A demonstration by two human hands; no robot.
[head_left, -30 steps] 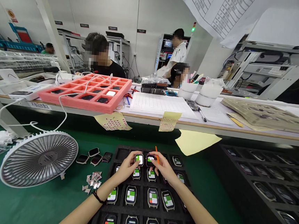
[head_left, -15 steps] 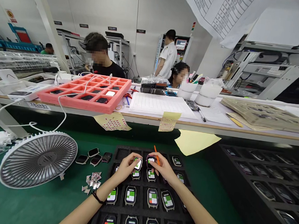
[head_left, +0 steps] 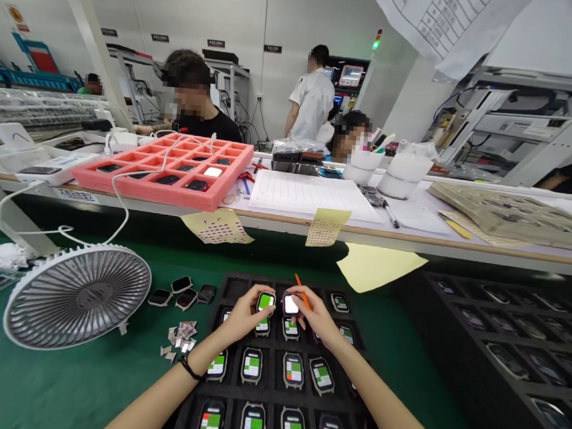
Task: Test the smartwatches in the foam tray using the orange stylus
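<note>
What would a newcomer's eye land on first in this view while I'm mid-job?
At bottom centre, the left hand holds one smartwatch and the right hand another, above a black foam tray of watches. Ahead, a coral-pink foam tray sits on the bench. At left, a large round fan rests on the green mat.

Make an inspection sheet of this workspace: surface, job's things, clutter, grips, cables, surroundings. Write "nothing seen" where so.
Surface: green mat under a black foam tray.
Job's things: rows of smartwatches with green-and-red screens sit in the tray.
Clutter: paper scraps and dark watch-shaped pieces beside a fan.
Grips: left hand holds a green-screen watch; right hand holds a white-screen watch and an orange stick.
Cables: white cable loops above the fan.
Surroundings: pink foam tray on a bench, a co-worker behind.
</note>
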